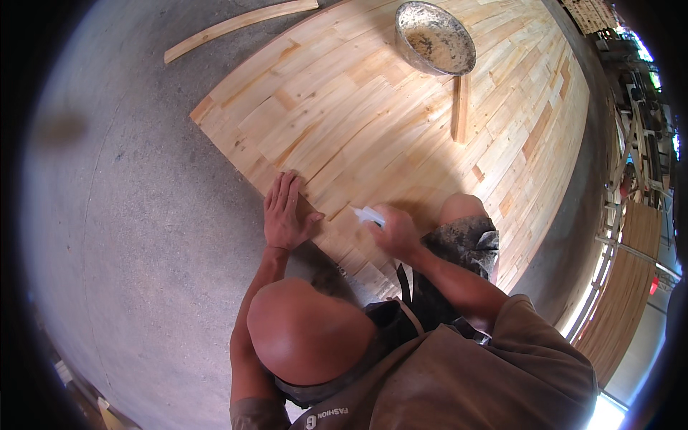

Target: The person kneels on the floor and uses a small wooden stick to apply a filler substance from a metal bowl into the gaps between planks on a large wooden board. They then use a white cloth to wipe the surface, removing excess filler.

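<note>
Wood panel [401, 122] on concrete floor [143, 215], metal bowl [435, 37] and wood stick [459, 109] on far end, left hand [287, 213] flat, fingers spread on near edge, right hand [393, 231] clamped around small white tool [368, 214] touching panel

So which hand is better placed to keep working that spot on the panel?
Right, probably. The right hand holds a small white tool tipped at the wooden panel, while the left hand lies flat, pressing on its edge.
</note>
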Motion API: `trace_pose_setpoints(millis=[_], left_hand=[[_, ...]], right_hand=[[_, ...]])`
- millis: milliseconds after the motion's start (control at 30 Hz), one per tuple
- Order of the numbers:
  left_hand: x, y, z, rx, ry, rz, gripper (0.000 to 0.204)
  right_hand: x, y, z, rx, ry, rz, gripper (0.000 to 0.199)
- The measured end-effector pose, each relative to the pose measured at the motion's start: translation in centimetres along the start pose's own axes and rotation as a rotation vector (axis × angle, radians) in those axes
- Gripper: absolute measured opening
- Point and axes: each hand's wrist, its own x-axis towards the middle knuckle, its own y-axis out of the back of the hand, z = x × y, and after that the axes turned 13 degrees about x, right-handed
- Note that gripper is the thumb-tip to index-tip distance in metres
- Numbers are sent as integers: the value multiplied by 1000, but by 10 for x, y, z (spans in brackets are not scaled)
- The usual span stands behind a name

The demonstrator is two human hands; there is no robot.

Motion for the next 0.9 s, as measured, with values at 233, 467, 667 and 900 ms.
trace_pose_setpoints(millis=[233, 467, 667, 900], left_hand=[[1, 0, 0, -19, 6, 6, 102], [-1, 0, -1, -52, -5, 12, 92], [-3, -7, -3, -36, 33, 61, 78], [-6, -16, -3, -27, 41, 59, 72]], right_hand=[[9, 9, 6, -1, -46, 137, 39], [96, 83, 71, 184, -226, 763, 42], [106, 89, 132, 106, -222, 852, 55], [97, 109, 120, 133, -253, 858, 54]])
